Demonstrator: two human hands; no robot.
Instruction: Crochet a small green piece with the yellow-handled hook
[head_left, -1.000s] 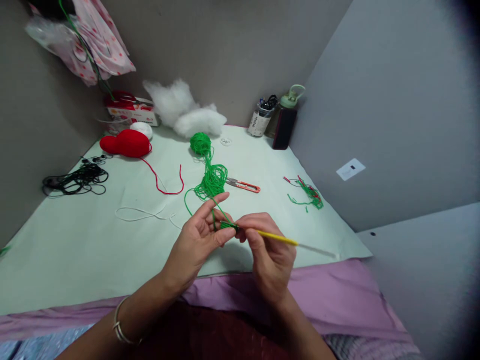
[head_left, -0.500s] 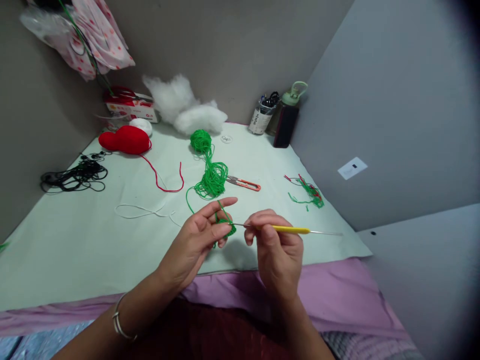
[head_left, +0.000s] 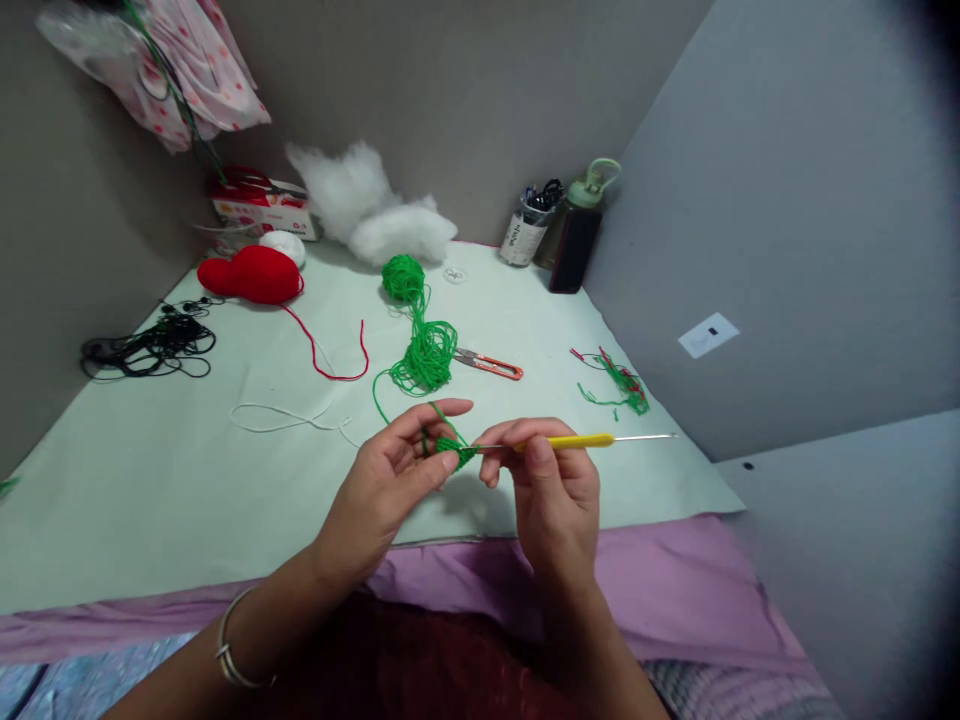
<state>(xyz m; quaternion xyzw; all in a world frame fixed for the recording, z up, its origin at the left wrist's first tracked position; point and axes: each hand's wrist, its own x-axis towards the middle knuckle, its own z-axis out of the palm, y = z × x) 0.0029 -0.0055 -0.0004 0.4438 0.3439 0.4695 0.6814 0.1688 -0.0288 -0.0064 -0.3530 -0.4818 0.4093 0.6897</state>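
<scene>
My left hand pinches a small green crochet piece between thumb and fingers, with green yarn running over its raised index finger. In my right hand is a crochet hook with a yellow handle, held like a pen. The hook's thin metal end reaches left to the green piece; its exact place in the stitches is too small to tell. From my left hand the strand runs back to a loose heap of green yarn, joined to a green yarn ball behind.
Orange-handled thread snips lie beside the heap. A red stuffed piece, a black cord tangle and white stuffing lie left and back. Yarn scraps are at right; a pen cup, phone and bottle stand behind.
My right hand has shifted slightly left and the hook's free end has tipped up a little. More of the green piece shows beside my left thumb.
</scene>
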